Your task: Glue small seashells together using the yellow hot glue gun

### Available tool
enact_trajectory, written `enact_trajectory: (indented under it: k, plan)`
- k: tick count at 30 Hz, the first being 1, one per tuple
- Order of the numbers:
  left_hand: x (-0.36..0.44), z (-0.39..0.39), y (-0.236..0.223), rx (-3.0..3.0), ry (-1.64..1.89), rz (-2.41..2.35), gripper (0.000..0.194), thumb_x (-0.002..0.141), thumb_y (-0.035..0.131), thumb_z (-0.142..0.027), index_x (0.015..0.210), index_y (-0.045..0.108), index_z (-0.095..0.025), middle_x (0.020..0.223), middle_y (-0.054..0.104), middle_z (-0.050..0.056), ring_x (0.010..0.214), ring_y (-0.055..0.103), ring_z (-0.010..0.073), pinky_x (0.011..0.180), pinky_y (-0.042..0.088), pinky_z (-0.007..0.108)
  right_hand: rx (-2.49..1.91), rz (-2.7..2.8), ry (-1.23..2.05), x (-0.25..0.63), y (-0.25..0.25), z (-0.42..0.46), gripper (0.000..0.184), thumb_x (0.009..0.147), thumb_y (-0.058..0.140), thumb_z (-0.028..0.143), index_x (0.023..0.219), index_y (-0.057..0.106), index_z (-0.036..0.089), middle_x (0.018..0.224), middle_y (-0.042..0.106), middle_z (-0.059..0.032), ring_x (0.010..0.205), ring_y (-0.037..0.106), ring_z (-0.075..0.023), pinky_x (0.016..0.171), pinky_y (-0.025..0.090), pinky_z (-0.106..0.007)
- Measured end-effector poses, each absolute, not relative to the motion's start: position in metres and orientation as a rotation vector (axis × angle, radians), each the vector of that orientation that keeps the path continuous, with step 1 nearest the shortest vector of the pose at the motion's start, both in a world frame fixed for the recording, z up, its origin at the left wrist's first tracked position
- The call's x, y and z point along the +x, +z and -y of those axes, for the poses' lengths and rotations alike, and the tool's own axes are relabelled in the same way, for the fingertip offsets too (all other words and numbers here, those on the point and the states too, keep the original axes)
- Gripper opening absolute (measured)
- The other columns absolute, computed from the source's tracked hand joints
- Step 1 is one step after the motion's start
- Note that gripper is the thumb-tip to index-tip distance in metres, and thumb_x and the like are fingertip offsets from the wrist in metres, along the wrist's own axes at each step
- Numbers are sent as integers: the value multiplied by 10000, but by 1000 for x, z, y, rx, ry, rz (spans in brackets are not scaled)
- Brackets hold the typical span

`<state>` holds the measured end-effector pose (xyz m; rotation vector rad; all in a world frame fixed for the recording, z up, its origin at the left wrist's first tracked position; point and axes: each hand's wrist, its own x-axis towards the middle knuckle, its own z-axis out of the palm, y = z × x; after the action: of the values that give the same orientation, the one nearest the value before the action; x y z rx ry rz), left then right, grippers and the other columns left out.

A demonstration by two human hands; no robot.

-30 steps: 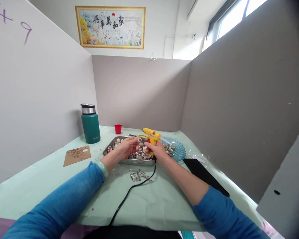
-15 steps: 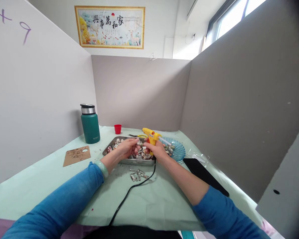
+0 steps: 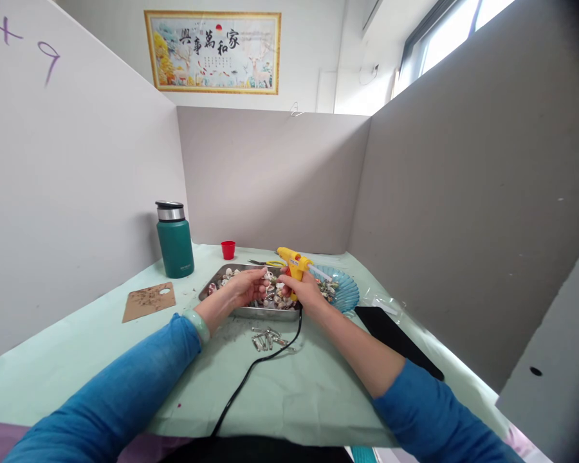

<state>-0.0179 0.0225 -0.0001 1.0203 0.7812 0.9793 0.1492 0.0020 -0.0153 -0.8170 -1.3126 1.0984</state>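
Over the metal tray at the centre of my feed, I have the right hand wrapped round the handle of a yellow glue gun, nozzle toward ten o'clock, which I take as keeping its tip off the fingers. The left hand faces it from nine o'clock, thumb and fingertips drawn near each other; whether they pinch anything I cannot tell from this far off. Working above the tray's small shell-like pieces probably lets any drip or dropped bit land inside. A black cord runs toward seven o'clock. At six o'clock from the tray, silver clips lie, seemingly for easy reach, and a blue plate sits at three
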Motion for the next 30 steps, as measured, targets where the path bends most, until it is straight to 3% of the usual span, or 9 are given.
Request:
enact_trajectory:
  k: [15, 21, 30]
  plan:
    - [-17, -21, 5, 978, 938, -844, 73, 851, 536, -160, 843, 568, -94, 713, 676, 75, 465, 578, 89, 516, 520, 223, -816, 1320, 1100, 149, -15, -1, 282, 650, 654, 268, 899, 559, 176, 604, 617, 28, 424, 502, -78, 437, 412, -201]
    - [-18, -21, 2, 1001, 968, -802, 57, 858, 494, -119, 874, 548, -124, 674, 655, 49, 451, 559, 89, 490, 503, 225, -812, 1319, 1115, 150, -16, -2, 278, 646, 653, 260, 898, 564, 181, 623, 629, 27, 423, 496, -80, 437, 411, -209]
    - [-18, -23, 3, 967, 955, -845, 95, 850, 547, -217, 856, 562, -123, 669, 645, 43, 432, 538, 86, 448, 452, 206, -817, 1313, 1124, 149, -13, 1, 260, 645, 659, 258, 875, 562, 184, 657, 647, 13, 428, 496, -85, 444, 409, -224]
